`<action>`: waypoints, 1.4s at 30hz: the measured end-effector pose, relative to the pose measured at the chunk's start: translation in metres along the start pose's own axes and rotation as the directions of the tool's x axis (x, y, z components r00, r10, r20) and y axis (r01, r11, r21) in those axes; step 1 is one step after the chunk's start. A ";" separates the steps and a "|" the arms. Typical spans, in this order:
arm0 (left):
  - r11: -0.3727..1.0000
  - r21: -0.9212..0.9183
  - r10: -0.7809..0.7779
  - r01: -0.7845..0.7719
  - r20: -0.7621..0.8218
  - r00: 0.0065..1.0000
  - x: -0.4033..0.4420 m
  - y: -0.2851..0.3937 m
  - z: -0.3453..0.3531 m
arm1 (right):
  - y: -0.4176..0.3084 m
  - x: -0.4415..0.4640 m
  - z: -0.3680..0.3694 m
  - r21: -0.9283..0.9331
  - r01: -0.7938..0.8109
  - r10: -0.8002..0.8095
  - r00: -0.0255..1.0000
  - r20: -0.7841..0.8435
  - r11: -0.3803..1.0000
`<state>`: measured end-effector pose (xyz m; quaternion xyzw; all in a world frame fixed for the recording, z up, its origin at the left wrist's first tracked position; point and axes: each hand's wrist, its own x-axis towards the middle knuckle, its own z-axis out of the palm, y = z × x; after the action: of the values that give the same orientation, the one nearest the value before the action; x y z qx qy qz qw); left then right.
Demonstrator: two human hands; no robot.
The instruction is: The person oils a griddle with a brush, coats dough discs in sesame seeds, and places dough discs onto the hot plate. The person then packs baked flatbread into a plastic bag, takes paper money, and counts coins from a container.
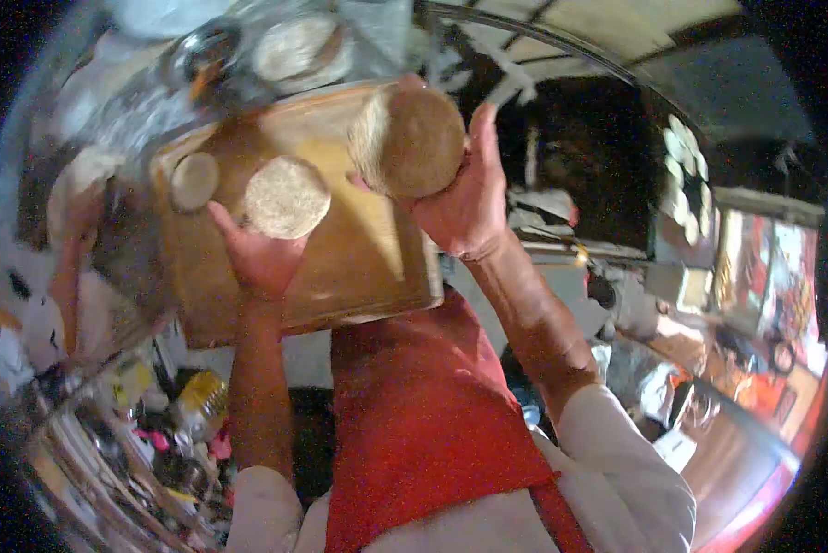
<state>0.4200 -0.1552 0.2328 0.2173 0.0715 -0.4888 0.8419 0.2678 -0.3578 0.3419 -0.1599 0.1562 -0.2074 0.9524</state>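
Note:
In my left hand (268, 263) is a pale, speckled round of bread (287, 197), held over a wooden tray (340, 263). The thumb points up along its left side, and the fingers are hidden beneath. My right hand (464, 207), raised at the tray's right corner, grips a browned round of bread (423, 143) with a paler part showing on its left. Whether that is one piece or two stacked, I cannot tell. A smaller round piece (194, 182) lies at the tray's upper left, close to my left thumb.
Behind the tray, a shiny metal surface holds another pale round (296, 48) and a dark round pan (206, 46). Another person's arm (71, 240) reaches in at the left. A yellow container (202, 404) stands low left among clutter. More clutter fills the right side.

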 end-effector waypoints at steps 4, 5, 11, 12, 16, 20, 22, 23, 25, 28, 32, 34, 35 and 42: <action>0.990 -0.017 -0.144 0.143 -0.014 0.990 0.013 -0.069 0.096 | -0.073 -0.042 0.020 -0.680 0.723 -0.596 0.493 0.634 -0.124; 0.981 0.017 -0.195 0.195 -0.018 0.981 0.016 -0.086 0.112 | -0.084 -0.052 0.006 -0.608 0.666 -0.483 0.399 0.780 -0.432; 0.851 0.131 -0.519 0.508 0.068 0.852 0.051 -0.213 0.175 | -0.136 -0.125 -0.115 -0.500 0.402 -0.001 0.779 0.627 -0.767; 0.820 0.181 -0.556 0.543 0.028 0.830 0.054 -0.241 0.181 | -0.159 -0.141 -0.129 -0.550 0.385 -0.039 0.793 0.608 -0.741; 0.596 0.267 -0.803 0.757 0.200 0.562 0.080 -0.369 0.192 | -0.259 -0.205 -0.199 -0.821 0.373 -0.146 0.870 0.472 -0.432; 0.543 0.422 -0.748 0.726 -0.149 0.647 0.093 -0.523 0.211 | -0.368 -0.256 -0.286 -0.768 0.007 -0.436 0.827 -0.355 0.640; 0.521 0.449 -0.744 0.726 -0.177 0.644 0.098 -0.572 0.199 | -0.427 -0.275 -0.337 -0.574 0.068 -0.444 0.709 -0.547 0.816; 0.493 0.473 -0.784 0.730 -0.122 0.608 0.102 -0.589 0.237 | -0.464 -0.282 -0.342 -0.533 0.134 -0.490 0.621 -0.612 0.835; 0.469 0.526 -0.764 0.710 -0.161 0.625 0.112 -0.622 0.269 | -0.528 -0.293 -0.369 -0.482 0.275 -0.552 0.498 -0.668 0.832; 0.457 0.626 -0.729 0.632 -0.143 0.669 0.140 -0.668 0.301 | -0.631 -0.308 -0.455 -0.490 0.364 -0.603 0.595 -0.532 0.792; 0.473 0.576 -0.767 0.667 -0.102 0.633 0.186 -0.726 0.326 | -0.694 -0.319 -0.511 -0.881 -0.245 -0.863 0.216 -0.456 0.404; 0.527 0.557 -0.765 0.642 -0.019 0.644 0.211 -0.765 0.349 | -0.675 -0.336 -0.541 -0.927 -0.330 -0.917 0.284 -0.279 0.180; 0.539 0.528 -0.777 0.656 0.012 0.629 0.226 -0.786 0.354 | -0.661 -0.339 -0.519 -0.903 -0.379 -0.877 0.340 -0.339 0.202; -0.064 0.886 -0.514 -0.459 0.365 0.776 0.265 -0.845 0.335 | -0.608 -0.360 -0.510 -0.833 -0.524 -0.844 0.516 -0.147 -0.176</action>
<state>-0.1968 -0.8729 0.1943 0.5789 -0.5894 -0.4360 0.3569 -0.4393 -0.8445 0.1906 -0.7148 0.6331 -0.2196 0.2001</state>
